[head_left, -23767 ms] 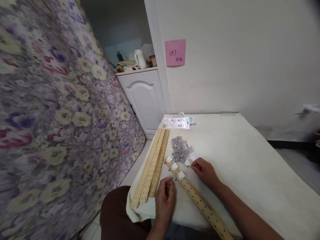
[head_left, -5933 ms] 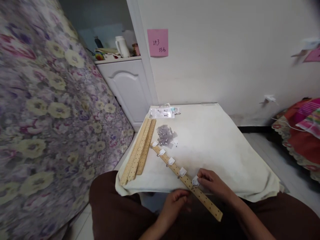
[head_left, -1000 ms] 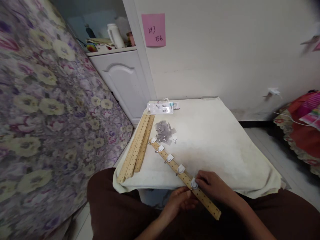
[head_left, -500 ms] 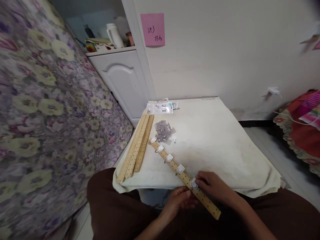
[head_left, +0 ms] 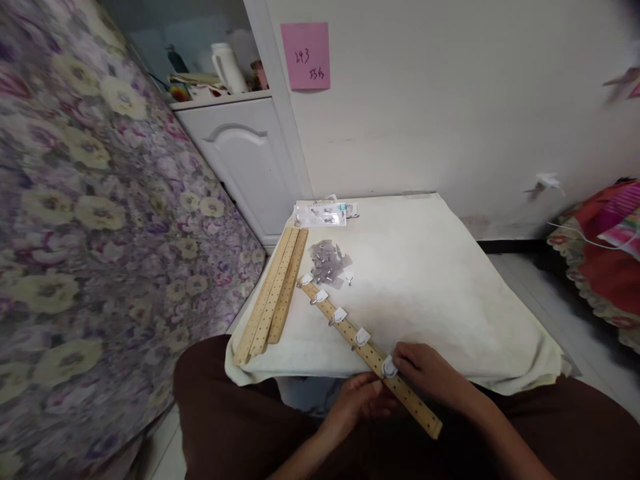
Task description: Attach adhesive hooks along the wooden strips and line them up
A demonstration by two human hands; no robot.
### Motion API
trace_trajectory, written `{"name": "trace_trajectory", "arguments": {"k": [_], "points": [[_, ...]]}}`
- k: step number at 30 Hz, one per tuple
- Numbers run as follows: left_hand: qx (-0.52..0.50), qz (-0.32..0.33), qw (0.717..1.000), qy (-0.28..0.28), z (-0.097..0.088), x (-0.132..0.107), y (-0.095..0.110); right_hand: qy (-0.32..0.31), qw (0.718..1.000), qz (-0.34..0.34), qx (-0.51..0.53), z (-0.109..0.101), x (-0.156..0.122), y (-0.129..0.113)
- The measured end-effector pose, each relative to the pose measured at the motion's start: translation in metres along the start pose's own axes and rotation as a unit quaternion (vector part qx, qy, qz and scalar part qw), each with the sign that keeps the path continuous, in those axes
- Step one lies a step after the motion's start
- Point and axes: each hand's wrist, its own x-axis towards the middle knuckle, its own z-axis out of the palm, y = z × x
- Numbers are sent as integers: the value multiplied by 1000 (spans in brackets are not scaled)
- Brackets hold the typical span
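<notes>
A long wooden strip with rows of holes [head_left: 345, 325] lies slantwise over the table's near edge, with several small white hooks [head_left: 339, 315] stuck along it. My right hand [head_left: 420, 372] pinches the nearest white hook [head_left: 389, 367] against the strip, fingers closed. My left hand [head_left: 359, 398] grips the strip from below, just left of that hook. A pile of loose hooks in clear wrappers [head_left: 329, 263] lies near the strip's far end.
Two more wooden strips [head_left: 273, 295] lie side by side at the left of the cream-clothed table [head_left: 450, 287]. A clear packet [head_left: 320, 215] sits at the far edge. A flowered mattress [head_left: 90, 220] leans at left; a white cabinet [head_left: 240, 160] stands behind.
Almost nothing has moved in the last second; both hands stay at the nearest hook. Over the earlier frames, more hooks appeared along the strip and my hands shifted toward its near end.
</notes>
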Motion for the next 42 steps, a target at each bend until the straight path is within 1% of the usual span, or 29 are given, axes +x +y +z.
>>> {"name": "trace_trajectory", "arguments": {"k": [6, 14, 18, 28, 34, 37, 40, 42], "points": [[-1, 1, 1000, 2, -1, 0, -1, -5, 1000, 1, -7, -1, 0, -2], [3, -2, 1000, 5, 0, -1, 1, -1, 1000, 10, -23, 2, 0, 0], [5, 1, 1000, -9, 0, -1, 1, -1, 1000, 3, -18, 2, -1, 0], [8, 0, 1000, -1, -2, -1, -1, 4, 1000, -4, 14, 1, 0, 2], [3, -1, 1000, 7, 0, -3, 1, 4, 998, -1, 69, -3, -1, 1], [3, -5, 1000, 6, -2, -3, 1, 32, 994, 6, 108, -3, 2, 7], [3, -9, 1000, -9, -6, -2, 0, 66, 980, 37, 185, -6, 14, 15], [3, -8, 1000, -15, -9, -2, -1, 91, 972, 40, 212, -10, 30, 19]]}}
